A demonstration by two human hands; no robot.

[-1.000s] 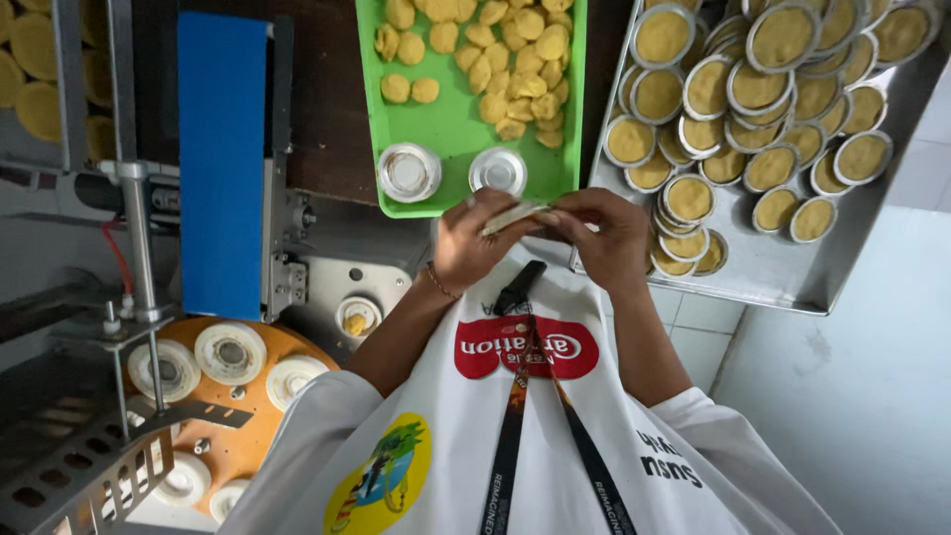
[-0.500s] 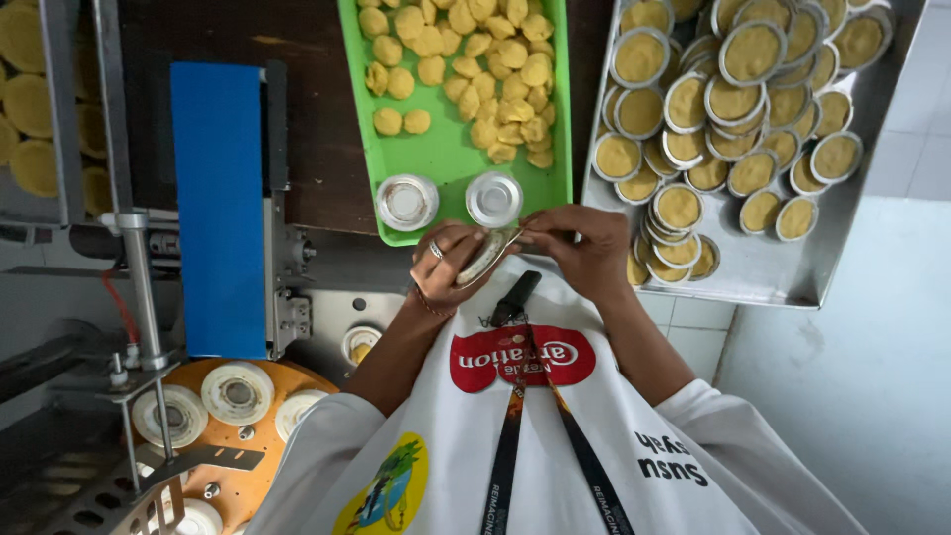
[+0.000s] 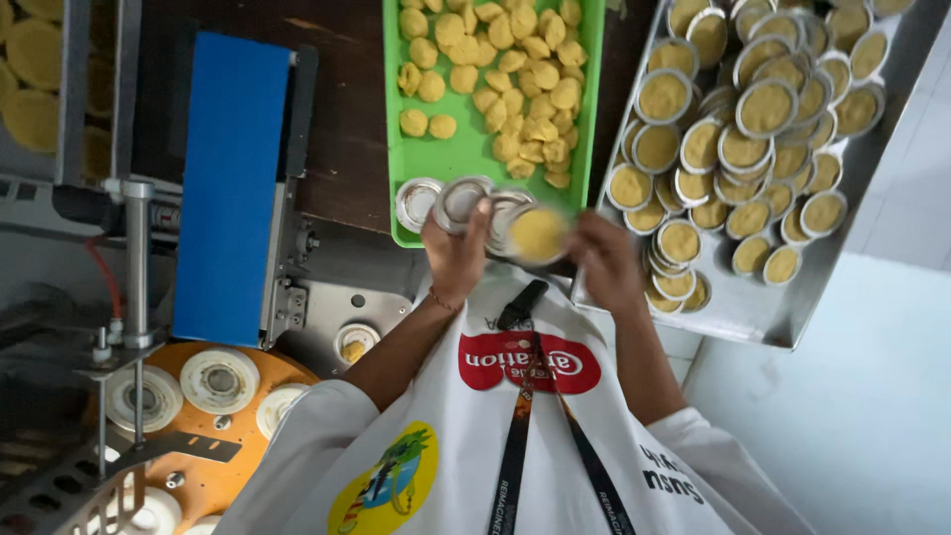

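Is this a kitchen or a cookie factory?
Probably a small bakery workshop. A green tray holds many yellow dough balls, a metal tray is piled with dough-filled tins, and an orange machine with round moulds stands beside a blue conveyor belt.

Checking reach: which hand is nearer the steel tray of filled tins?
Right. The right hand overlaps the steel tray edge; the left hand sits by the green tray.
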